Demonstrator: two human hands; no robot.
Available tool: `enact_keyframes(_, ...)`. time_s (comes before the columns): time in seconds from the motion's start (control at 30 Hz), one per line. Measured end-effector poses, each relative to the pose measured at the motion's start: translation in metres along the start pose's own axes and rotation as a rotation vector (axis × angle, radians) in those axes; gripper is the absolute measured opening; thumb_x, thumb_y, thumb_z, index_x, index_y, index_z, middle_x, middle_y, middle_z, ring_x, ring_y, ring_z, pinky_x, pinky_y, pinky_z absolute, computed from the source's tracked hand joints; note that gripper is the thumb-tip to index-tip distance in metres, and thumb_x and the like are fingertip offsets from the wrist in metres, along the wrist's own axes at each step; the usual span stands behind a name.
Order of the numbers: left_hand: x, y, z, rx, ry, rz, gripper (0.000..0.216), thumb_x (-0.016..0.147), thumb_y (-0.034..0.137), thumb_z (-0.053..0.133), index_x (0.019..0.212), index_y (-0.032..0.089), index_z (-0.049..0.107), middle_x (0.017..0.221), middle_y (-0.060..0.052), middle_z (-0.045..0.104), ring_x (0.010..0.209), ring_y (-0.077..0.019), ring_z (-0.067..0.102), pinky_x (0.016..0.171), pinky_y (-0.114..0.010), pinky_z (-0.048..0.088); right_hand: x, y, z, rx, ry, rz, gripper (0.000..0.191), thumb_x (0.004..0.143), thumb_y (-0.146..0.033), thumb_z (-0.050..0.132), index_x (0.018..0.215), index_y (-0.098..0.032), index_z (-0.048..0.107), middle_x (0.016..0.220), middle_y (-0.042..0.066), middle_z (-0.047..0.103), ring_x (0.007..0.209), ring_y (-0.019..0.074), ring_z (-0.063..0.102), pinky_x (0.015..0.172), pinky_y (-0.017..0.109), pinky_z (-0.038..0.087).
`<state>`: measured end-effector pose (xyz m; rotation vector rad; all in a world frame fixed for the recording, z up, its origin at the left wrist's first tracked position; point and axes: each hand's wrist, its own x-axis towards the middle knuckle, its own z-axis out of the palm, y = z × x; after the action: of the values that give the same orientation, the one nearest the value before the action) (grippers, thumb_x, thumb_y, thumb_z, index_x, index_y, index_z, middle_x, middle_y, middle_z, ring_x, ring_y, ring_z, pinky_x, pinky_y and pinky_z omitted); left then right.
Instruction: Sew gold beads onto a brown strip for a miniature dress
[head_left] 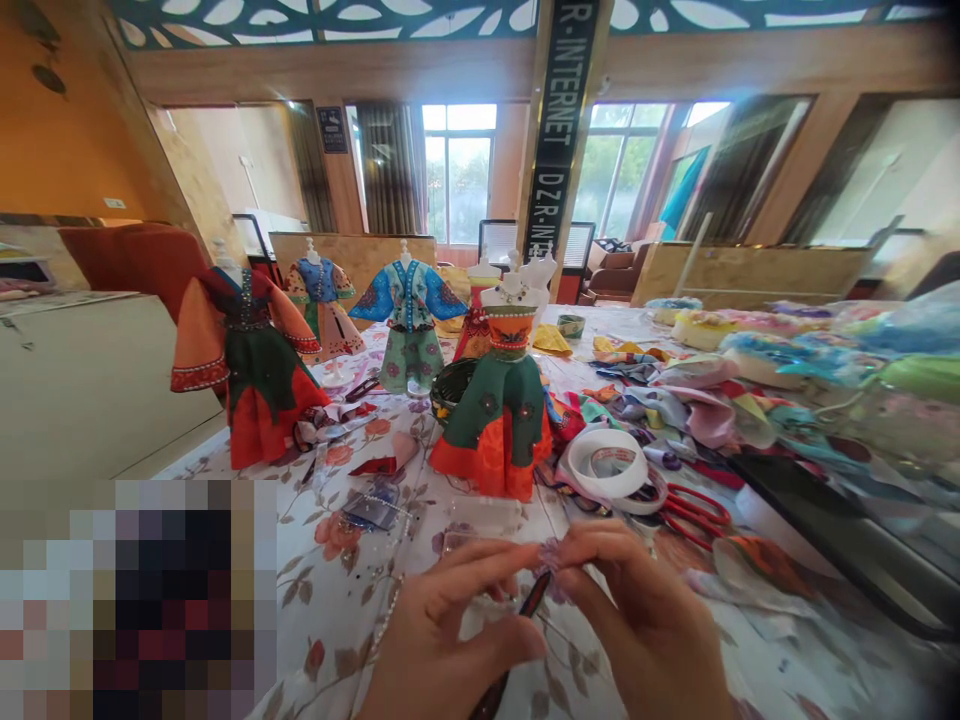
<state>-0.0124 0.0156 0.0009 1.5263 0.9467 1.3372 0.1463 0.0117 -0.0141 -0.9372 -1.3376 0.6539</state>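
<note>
My left hand (465,610) is closed, its thumb and fingers around a slim dark strip-like tool (534,597) with a reddish streak; its exact kind is unclear. A small, pale purple, gathered piece (551,553) sits between the fingertips of both hands, at the tool's upper end. My right hand (637,610) pinches that piece from the right. Just beyond stands a small dress form in an orange and green dress (491,400). Strings of white beads (390,605) and a clear plastic box (472,515) lie to the left of and beyond my hands.
Rolls of white tape (606,462), red-handled scissors (694,515) and a dark phone-like slab (840,540) lie to the right. Fabric scraps (697,400) heap behind them. More dressed forms, one with a red and green gown (255,375), stand left on the flowered tablecloth (300,590).
</note>
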Motion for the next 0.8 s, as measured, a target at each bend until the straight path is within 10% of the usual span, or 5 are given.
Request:
enact_keyframes(0.33,-0.0037,0.0030,0.0030,-0.196,-0.175,-0.111,0.039,0.065,0.058,0.073,0.098,0.037,0.073,0.081,-0.005,0.066,0.075,-0.0177,0.063,0.058,-0.024,0.056,0.0074,0.0012,-0.0017,-0.104,0.089,-0.150,0.013,0.075,-0.017,0.072,0.075,-0.028,0.066,0.076,-0.002,0.064,0.072,0.0145,0.060,0.063,0.023,0.050)
enact_keyframes(0.8,-0.0049,0.0002,0.0021,-0.066,-0.222,-0.017,0.044,0.068,0.031,0.078,0.110,0.039,0.066,0.101,0.000,0.073,0.093,-0.0176,0.066,0.084,-0.028,0.054,0.0093,-0.0033,-0.0055,-0.375,0.109,-0.433,0.006,0.085,-0.024,0.063,0.079,-0.023,0.062,0.078,-0.004,0.062,0.069,0.0068,0.062,0.066,0.011,0.051)
